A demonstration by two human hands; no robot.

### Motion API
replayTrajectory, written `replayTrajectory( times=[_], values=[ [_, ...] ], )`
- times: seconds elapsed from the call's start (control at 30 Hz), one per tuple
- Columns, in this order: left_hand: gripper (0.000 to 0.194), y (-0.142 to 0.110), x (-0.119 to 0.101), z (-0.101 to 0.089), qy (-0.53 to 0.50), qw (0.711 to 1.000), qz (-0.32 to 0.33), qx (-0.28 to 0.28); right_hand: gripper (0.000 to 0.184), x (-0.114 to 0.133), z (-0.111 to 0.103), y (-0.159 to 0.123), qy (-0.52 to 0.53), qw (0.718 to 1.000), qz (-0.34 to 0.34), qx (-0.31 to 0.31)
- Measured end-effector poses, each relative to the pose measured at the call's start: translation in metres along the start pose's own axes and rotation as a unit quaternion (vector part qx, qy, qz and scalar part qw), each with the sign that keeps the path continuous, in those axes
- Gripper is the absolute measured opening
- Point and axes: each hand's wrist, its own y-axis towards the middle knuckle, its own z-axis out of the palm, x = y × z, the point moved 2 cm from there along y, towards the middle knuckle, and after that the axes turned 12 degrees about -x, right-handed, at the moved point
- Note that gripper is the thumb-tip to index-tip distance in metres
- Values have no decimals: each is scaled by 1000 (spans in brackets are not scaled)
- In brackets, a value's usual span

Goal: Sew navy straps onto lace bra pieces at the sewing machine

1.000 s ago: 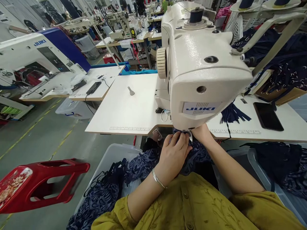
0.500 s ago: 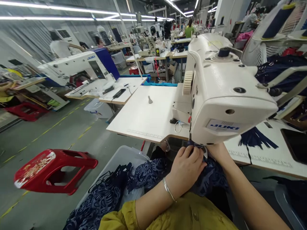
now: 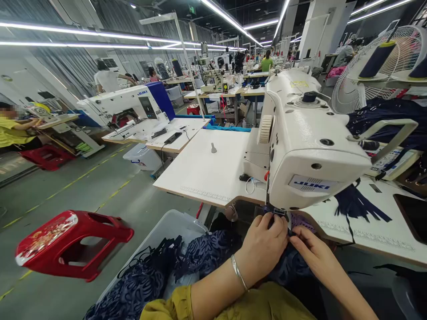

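A white JUKI sewing machine (image 3: 310,146) stands on a white table (image 3: 207,169) in front of me. Dark blue patterned fabric (image 3: 207,253) runs from a bin on my left up to the needle area under the machine head. My left hand (image 3: 265,244), with a silver bangle on its wrist, is curled over the fabric just below the presser foot. My right hand (image 3: 312,251) pinches the same fabric right beside it, fingers pressed together. The needle itself is hidden behind the machine head and my fingers.
A clear plastic bin (image 3: 167,226) holds more blue fabric at lower left. A red plastic stool (image 3: 70,242) lies tipped on the grey floor. Dark blue strips (image 3: 358,206) and a black phone (image 3: 413,211) lie on the table to the right. Other machines and workers fill the background.
The camera has tilted upward, showing more of the hall. My right hand has drawn back from under the machine head and now shows its fingers pinching the fabric.
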Motion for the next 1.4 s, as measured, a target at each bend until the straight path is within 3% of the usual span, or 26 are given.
replayTrajectory(
  times=[0.23, 0.33, 0.4, 0.47, 0.57, 0.63, 0.73, 0.8, 0.87, 1.0, 1.07, 1.13, 1.23, 1.33, 1.4],
  values=[
    [43, -3, -5, 3, 16, 1000, 8, -4, 34, -1, 8, -2, 62, 997, 36, 1],
    [44, -6, -5, -1, -17, 1000, -12, -13, 36, -7, 6, -9, 83, 995, 52, 29],
    [47, -10, -8, -6, -80, 997, -11, -8, 36, -16, -2, -21, 95, 992, 81, 20],
    [55, -17, -15, -11, -187, 982, 6, 21, 36, -28, -13, -32, 119, 983, 133, -31],
    [68, -24, -26, -13, -313, 948, 20, 55, 37, -41, -24, -39, 183, 949, 235, -101],
    [58, -25, -29, -8, -283, 957, 24, 59, 39, -43, -25, -37, 221, 923, 288, -129],
    [24, -24, -29, 6, -180, 978, 35, 100, 44, -37, -18, -31, 216, 911, 306, -174],
    [14, -24, -28, 15, -155, 979, 24, 133, 46, -30, -11, -30, 189, 922, 278, -193],
    [17, -28, -29, 21, -146, 979, 9, 144, 42, -24, -5, -31, 155, 945, 222, -185],
    [17, -40, -34, 27, -139, 979, 20, 149, 39, -21, 5, -21, 13, 998, 41, -56],
    [16, -44, -34, 26, -143, 975, 17, 171, 42, -25, 9, -10, -66, 997, -46, -14],
    [16, -44, -31, 21, -154, 971, 2, 181, 44, -29, 8, 2, -134, 986, -98, -19],
    [29, -38, -22, 3, -208, 972, -22, 111, 43, -19, -1, 9, -186, 972, -144, -20],
    [54, -28, -8, -16, -297, 952, -80, 2, 35, 14, -11, 2, -116, 963, -225, 92],
    [52, -23, 3, -21, -374, 919, -123, 3, 28, 37, -13, -4, -45, 951, -269, 147]
  ],
)
